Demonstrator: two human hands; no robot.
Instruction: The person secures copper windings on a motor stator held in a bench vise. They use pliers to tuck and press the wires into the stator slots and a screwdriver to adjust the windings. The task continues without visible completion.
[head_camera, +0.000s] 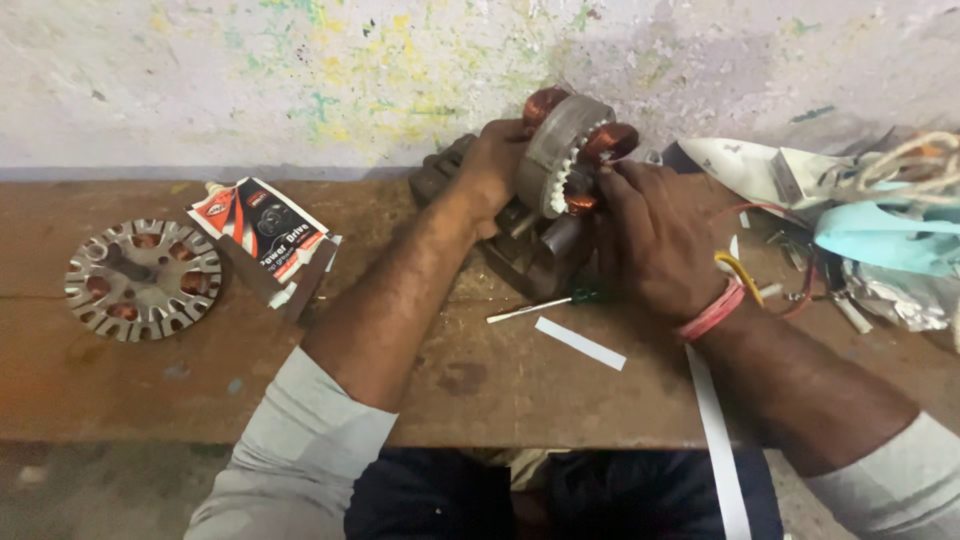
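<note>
Holding the stator (565, 150) upright, my left hand (492, 165) clamps its rim; my right hand (650, 235) presses the copper coils (585, 195), so I judge seating them needs steady pressure.

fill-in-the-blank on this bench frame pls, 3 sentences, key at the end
1. Both hands, left hand and right hand, grip a stator wound with ____ coils.
2. A second stator lies flat to the ____ of the red, black and white carton.
3. A small screwdriver lies on the wooden ____.

Missing words: copper; left; bench
</note>
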